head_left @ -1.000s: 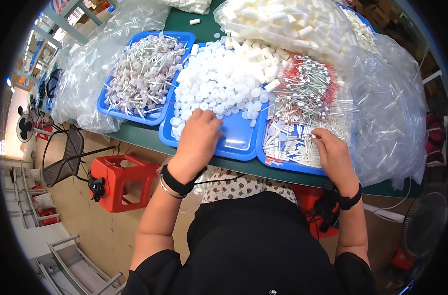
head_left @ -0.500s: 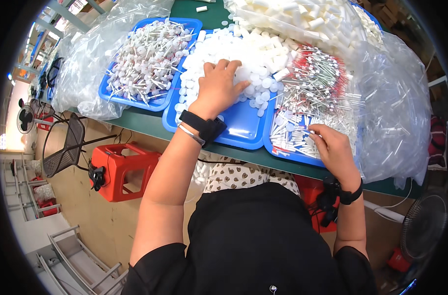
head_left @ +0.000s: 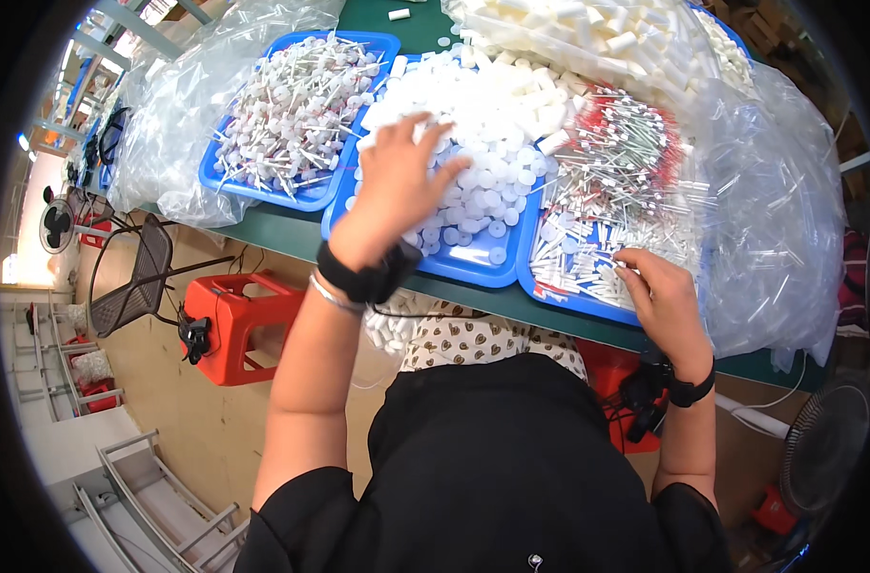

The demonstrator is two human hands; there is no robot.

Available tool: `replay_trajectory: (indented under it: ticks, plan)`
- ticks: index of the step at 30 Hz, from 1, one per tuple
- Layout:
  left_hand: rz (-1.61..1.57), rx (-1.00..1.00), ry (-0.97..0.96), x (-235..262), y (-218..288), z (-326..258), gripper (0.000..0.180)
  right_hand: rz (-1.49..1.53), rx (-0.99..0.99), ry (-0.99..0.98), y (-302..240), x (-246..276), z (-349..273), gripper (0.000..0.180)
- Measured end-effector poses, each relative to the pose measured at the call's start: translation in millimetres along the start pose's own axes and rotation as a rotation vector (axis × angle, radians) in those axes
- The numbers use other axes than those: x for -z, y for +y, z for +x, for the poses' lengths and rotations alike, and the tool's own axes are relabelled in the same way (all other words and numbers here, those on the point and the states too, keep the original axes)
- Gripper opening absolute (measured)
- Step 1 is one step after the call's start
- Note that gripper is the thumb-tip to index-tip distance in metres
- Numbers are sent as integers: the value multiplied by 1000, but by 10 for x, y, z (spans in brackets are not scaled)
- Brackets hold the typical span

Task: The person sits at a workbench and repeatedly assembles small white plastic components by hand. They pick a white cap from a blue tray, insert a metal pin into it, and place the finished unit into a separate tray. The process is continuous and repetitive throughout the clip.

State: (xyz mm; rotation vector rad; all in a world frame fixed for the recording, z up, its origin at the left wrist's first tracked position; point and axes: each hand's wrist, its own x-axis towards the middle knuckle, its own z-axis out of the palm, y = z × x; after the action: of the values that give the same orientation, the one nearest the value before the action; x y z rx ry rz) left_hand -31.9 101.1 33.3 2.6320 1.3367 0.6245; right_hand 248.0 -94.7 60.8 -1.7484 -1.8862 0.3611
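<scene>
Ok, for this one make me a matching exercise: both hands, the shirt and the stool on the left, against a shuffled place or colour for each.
1. Left hand
2. Right hand
3. Shirt
4. Stool

A. Red
B. By the white sticks in the right tray
C. Over the white discs in the middle tray
D. Black

Pairs: 1-C, 2-B, 3-D, 4-A

You wear a black top with short sleeves and a small, shiny round piece on it; your pale lower garment carries brown heart-like motifs. Your hands are bare, a black band circles each wrist, and a slim silvery bangle sits beside the left one.
</scene>
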Motion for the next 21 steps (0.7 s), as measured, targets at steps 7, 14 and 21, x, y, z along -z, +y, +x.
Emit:
replay_trajectory:
  ticks: [7, 14, 21]
  plan:
    - [12, 152, 110, -440, -711, 429, 55, 21, 26, 2, 1, -21, 17, 12]
    - [-337, 327, -218, -373, -439, 444, 54, 20, 1, -17, 3, -17, 7, 12]
    - [-114, 0, -115, -333, 44, 38, 44, 39, 36, -3, -3, -39, 2, 11]
